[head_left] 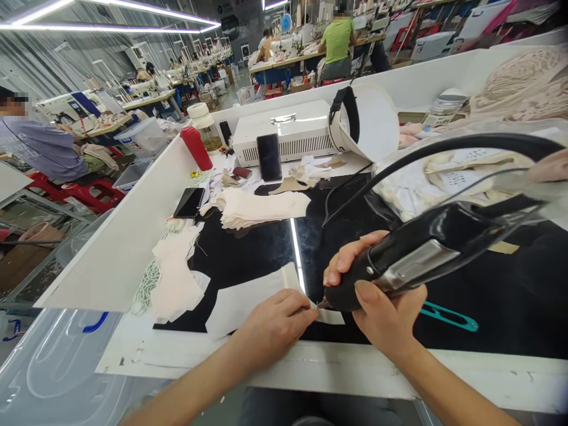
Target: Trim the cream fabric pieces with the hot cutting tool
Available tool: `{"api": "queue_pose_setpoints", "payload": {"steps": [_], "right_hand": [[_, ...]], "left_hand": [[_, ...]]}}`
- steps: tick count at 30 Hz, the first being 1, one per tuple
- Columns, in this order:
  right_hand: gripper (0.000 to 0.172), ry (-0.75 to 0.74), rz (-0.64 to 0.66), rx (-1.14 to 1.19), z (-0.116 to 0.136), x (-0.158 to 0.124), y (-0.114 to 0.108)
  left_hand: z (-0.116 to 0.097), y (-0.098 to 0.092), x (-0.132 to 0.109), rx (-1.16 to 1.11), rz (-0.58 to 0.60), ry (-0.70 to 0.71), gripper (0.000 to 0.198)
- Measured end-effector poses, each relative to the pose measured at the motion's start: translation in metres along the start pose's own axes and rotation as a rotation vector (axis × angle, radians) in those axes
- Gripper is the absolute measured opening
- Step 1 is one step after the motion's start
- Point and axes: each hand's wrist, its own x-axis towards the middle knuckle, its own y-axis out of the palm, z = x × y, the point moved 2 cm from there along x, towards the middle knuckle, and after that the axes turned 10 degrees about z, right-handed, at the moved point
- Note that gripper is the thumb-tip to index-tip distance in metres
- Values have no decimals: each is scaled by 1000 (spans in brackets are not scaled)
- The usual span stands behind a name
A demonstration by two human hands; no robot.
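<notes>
My right hand is wrapped around a black handheld power tool with a metal plate on its side. Its narrow tip points down and left to the edge of a white fabric piece, which lies flat on the black mat. My left hand is closed at that edge, fingertips pinching the fabric right beside the tip. A thick black hose arches behind the tool. Partly behind my right wrist lies a teal thread snipper.
Pale fabric stacks lie at the mat's back and left. A phone leans on a white machine box; another dark phone lies to the left. A red bottle and a white visor stand behind. White walls edge the table.
</notes>
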Motion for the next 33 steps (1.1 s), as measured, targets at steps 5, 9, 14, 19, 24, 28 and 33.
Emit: {"api": "queue_pose_setpoints", "payload": {"steps": [5,9,14,19,24,28,33], "right_hand": [[37,0,-13,-29,0,2,-1],[40,-24,-40,-9,-1,7,1],[40,-11,-18,-37,-5,7,2],[39,-2,-29,-67,-6,9,2],[44,-23,-56,-72,-6,14,6],[44,-19,-58,-46,-8,16,7],[45,-28,-67,-22,-13,18,5]], "left_hand": [[0,2,-1,49,-27,-36,25],[1,3,-2,44,-78,-32,24],[1,3,-1,33,-72,-38,23],[1,3,-1,9,-96,-47,24],[2,5,-1,9,-71,-59,23],[2,5,-2,0,-76,-62,24],[3,5,-3,1,-73,-68,24]]}}
